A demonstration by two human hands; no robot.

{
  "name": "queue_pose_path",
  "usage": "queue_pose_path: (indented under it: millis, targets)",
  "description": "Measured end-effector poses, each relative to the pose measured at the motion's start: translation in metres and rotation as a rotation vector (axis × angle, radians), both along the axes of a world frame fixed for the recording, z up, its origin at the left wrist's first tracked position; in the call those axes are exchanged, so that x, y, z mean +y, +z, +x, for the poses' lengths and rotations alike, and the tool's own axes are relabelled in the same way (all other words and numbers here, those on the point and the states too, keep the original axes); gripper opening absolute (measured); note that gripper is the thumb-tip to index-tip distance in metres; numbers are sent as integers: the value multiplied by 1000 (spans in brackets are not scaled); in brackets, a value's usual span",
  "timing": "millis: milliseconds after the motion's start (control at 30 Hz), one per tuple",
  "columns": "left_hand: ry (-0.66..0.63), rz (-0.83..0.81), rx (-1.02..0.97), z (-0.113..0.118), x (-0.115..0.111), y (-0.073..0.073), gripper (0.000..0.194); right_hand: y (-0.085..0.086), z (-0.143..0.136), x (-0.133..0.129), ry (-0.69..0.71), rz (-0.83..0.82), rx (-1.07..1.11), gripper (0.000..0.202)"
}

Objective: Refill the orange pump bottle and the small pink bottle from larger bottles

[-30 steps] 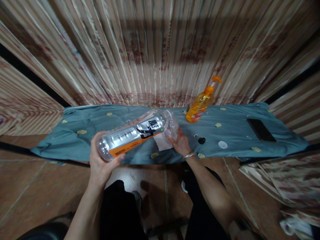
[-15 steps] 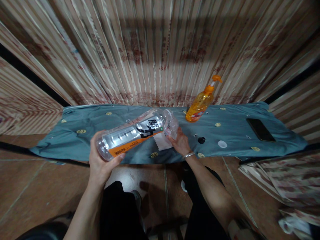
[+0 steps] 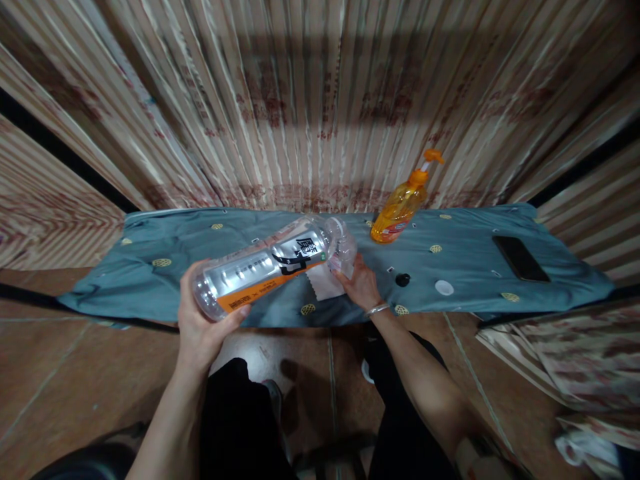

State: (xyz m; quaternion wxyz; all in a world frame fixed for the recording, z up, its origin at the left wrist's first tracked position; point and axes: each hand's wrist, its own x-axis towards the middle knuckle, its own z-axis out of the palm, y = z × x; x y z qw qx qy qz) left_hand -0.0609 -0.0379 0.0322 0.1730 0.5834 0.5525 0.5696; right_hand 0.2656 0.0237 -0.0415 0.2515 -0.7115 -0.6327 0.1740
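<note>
A large clear bottle [image 3: 265,267] with a silver and orange label lies tilted in the air, its neck toward the right. My left hand [image 3: 203,317] is wrapped round its base. In my right hand [image 3: 360,283] is a smaller clear plastic bottle [image 3: 344,248], held beside the large bottle's neck. The two bottles meet mouth to mouth or overlap; the exact contact is hard to make out. Under them a white cloth or paper [image 3: 324,283] with a jagged edge lies on the table, partly hidden.
On the teal-covered table [image 3: 465,253] stand an orange pump bottle [image 3: 399,213] at the back, a black cap [image 3: 403,280], a white round lid [image 3: 444,288] and a dark phone [image 3: 520,259] at the right. A striped curtain [image 3: 310,100] hangs behind.
The large bottle has rolled slightly in my left hand, so its label lettering sits a little differently. Both hands keep nearly the same places.
</note>
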Motion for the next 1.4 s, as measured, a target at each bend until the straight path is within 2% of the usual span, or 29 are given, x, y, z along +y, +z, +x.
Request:
queue_pose_path:
  millis: [167,533,700,1400]
  targets:
    - [8,6,-3,-1,1,-2,98,1,0,-1,2,12,-12,51]
    - [-21,-16,-46,0,0,-1,101,-13,1,5,-18,68,-45,53]
    - [-7,-6,-31,1,0,-1,101,-12,1,5,-24,33,-55,52]
    - [-10,-32,-20,5,-2,5,98,-11,0,4,-25,61,-44,53]
